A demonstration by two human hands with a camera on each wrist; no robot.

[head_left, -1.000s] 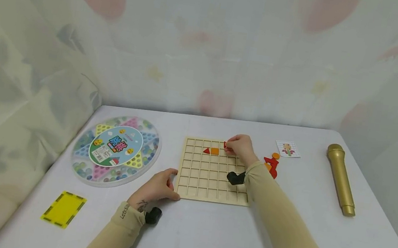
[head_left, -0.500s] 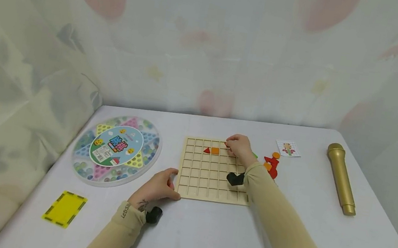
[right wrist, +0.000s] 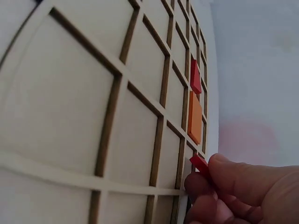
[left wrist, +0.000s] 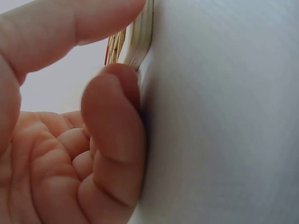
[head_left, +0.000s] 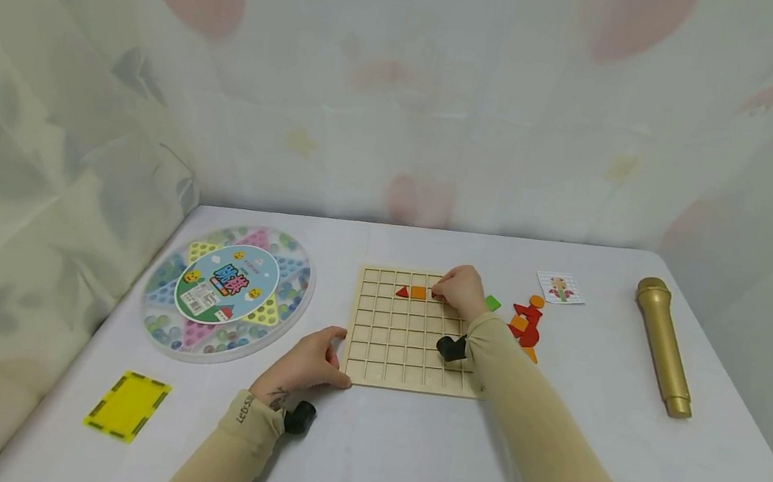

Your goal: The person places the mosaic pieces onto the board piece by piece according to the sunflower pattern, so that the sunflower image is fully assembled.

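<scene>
A wooden grid board lies on the white table. My left hand rests at its near left corner, thumb and forefinger touching the edge; the left wrist view shows these fingers against the board's side. Over the row near the far edge, my right hand pinches a small red tile between thumb and finger, tilted over a square. The tile's full shape is hidden by the fingers. In that row sit a red triangle and, beside it, an orange square tile.
Right of the board lie a green tile and several red and orange tiles. Behind these is a picture card. A gold microphone lies far right. On the left are a round marble board game and a yellow rectangle.
My right hand has moved slightly nearer and left with the red tile, toward the square beside the orange one. The green tile has come into view. My left hand stays put.
</scene>
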